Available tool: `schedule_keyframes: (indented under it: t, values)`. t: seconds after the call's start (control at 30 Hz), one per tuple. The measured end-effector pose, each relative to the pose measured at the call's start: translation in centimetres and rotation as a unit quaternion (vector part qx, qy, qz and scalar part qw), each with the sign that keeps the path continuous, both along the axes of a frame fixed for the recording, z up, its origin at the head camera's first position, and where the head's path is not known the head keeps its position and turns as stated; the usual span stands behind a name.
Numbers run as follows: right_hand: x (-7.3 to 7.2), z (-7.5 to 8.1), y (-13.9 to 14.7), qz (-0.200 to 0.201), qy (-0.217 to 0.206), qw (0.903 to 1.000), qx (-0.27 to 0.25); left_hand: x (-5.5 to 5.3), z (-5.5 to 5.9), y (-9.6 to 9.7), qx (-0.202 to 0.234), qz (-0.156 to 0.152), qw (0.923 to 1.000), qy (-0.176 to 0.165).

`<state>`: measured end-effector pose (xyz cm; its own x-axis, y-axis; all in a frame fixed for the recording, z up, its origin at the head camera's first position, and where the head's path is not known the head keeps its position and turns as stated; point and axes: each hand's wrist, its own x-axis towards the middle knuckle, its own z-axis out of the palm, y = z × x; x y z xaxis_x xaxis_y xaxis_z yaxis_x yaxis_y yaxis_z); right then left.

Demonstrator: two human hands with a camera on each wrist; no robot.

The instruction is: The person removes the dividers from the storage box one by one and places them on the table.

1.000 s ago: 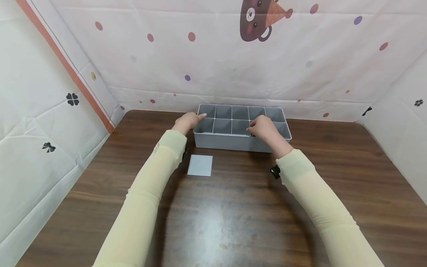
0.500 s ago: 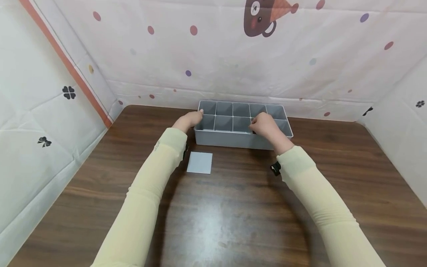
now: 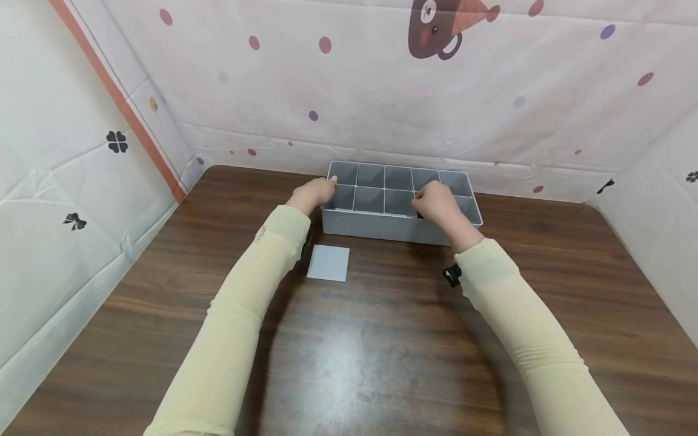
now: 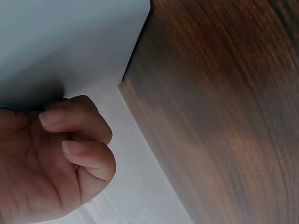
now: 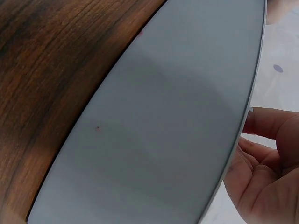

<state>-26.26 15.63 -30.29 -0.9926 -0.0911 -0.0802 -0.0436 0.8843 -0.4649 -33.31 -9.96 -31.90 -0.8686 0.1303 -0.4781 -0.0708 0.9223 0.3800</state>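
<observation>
A grey box (image 3: 376, 226) with two rows of compartments stands near the back of the table. My left hand (image 3: 315, 192) holds its left end, thumb at the rim; in the left wrist view the hand's (image 4: 60, 154) fingers are curled against the outer wall (image 4: 74, 51). My right hand (image 3: 438, 203) reaches over the front rim with bent fingers. Its thumb and forefinger seem to pinch a divider in the front row, mostly hidden by the hand. In the right wrist view, the right hand (image 5: 266, 163) shows beyond the box's front wall (image 5: 154, 112).
A flat, pale square (image 3: 328, 263) lies on the brown wooden table (image 3: 382, 339), in front of the box's left end. White patterned cloth (image 3: 360, 85) hangs close behind the box and along both sides.
My left thumb has drawn back from over the left compartments to the rim. The right hand stays at the front row with little movement. The head view has shifted slightly.
</observation>
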Motion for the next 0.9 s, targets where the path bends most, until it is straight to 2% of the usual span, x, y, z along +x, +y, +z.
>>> schedule_keyframes:
  t: [0.2,0.43,0.73,0.9]
  values:
    - [0.0,0.8,0.0,-0.005,-0.007,0.9999,0.009,0.1,0.4,0.2,-0.006,0.009,0.9999,-0.007]
    - [-0.1,1.3,0.0,-0.009,-0.011,0.9999,0.004,0.0,0.2,0.3,-0.004,0.022,0.9997,-0.012]
    - [0.0,1.5,0.2,-0.019,0.003,0.9998,-0.002,0.1,-0.3,0.6,-0.008,0.028,0.9995,0.01]
    - [0.1,1.8,0.1,-0.027,0.004,0.9996,-0.007,0.0,-1.2,0.0,0.043,0.024,0.9988,0.008]
